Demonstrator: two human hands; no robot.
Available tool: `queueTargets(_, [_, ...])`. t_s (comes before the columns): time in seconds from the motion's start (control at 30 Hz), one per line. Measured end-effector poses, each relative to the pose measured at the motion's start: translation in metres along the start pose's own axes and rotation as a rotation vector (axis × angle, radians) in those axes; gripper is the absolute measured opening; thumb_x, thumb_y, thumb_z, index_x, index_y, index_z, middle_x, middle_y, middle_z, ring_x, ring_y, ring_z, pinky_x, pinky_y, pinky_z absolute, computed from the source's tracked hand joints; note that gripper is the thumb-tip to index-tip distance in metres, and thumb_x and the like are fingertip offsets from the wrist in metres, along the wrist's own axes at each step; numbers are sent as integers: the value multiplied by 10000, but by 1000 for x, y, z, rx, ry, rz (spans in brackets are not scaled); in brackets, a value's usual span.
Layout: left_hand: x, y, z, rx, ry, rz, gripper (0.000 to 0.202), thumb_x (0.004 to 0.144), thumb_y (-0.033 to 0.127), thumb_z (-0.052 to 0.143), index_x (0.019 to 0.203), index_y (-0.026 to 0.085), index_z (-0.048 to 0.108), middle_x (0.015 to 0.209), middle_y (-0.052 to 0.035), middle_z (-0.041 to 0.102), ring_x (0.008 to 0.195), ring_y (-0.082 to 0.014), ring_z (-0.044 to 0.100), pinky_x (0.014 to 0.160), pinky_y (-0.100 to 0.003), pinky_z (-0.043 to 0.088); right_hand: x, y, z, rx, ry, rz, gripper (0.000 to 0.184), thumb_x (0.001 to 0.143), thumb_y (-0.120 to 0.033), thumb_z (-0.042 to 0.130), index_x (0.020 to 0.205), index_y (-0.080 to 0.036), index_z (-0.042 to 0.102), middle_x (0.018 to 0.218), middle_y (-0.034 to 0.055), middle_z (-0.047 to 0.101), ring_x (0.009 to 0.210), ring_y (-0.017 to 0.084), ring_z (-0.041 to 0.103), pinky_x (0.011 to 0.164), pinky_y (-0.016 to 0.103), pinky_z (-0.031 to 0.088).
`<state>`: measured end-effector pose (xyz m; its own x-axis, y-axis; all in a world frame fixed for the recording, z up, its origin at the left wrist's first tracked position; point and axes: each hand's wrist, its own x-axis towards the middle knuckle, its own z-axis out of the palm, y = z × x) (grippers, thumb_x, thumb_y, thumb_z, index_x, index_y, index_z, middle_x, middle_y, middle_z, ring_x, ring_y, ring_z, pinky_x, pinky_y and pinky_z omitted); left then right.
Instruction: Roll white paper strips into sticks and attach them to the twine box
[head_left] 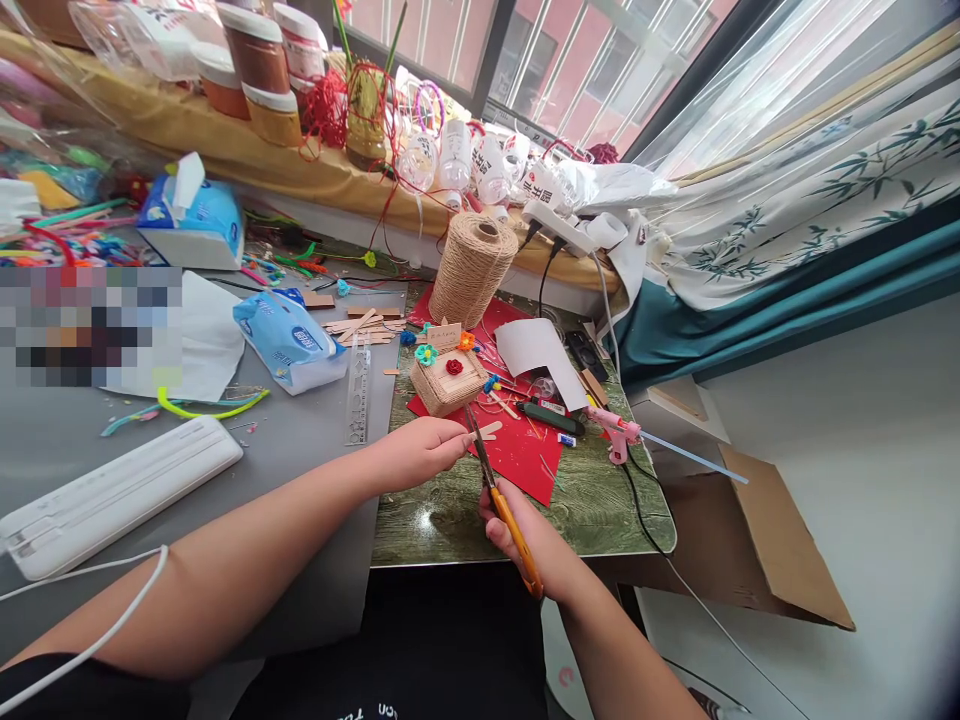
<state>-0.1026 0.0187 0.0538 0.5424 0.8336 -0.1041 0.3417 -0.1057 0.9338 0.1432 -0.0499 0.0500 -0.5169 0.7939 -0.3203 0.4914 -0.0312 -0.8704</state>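
My right hand (517, 535) is closed round the orange handles of a pair of scissors (506, 515), with the dark blades pointing up and away from me. My left hand (431, 450) is in a pinch at the blades, and what its fingertips hold is too small to make out. Pale wooden stick pieces (491, 431) lie just beyond the blades on a red sheet (529, 465). Behind my left hand stands a small twine-covered box (442, 390) with a red rose (454, 367), coloured flowers and a little sign on it.
A large twine spool (472, 268) stands behind the box. On the right a pink glue gun (619, 428) lies at the table edge with its cord hanging. To the left are a clear ruler (358, 390), a wipes pack (289, 340), craft sticks (364, 325) and a white device (124, 490).
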Motion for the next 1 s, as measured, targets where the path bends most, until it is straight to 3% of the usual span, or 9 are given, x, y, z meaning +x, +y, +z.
queueTargets(0.2, [-1,2,-1,13,-3,-6,466,1001,537,384,695,193,455,642,28,463,606,-132,416,580,-266,309,0,-2,-3,-55,-12,0,474,941,-667,537,1064,-216,461,1044,57,571,903,202,550,830,338,481])
queueTargets(0.63, [0,2,0,3,7,-23,463,986,547,398,692,195,458,640,22,479,596,-133,422,569,-261,310,0,-5,-3,-83,34,29,526,898,-680,590,1121,-207,530,997,57,598,870,211,542,785,341,483])
queueTargets(1.0, [1,-1,1,10,6,-27,459,991,544,388,696,198,452,639,24,476,599,-136,420,568,-269,304,1,-8,-2,-100,20,29,484,936,-661,542,1089,-203,506,976,42,569,829,184,509,753,318,461])
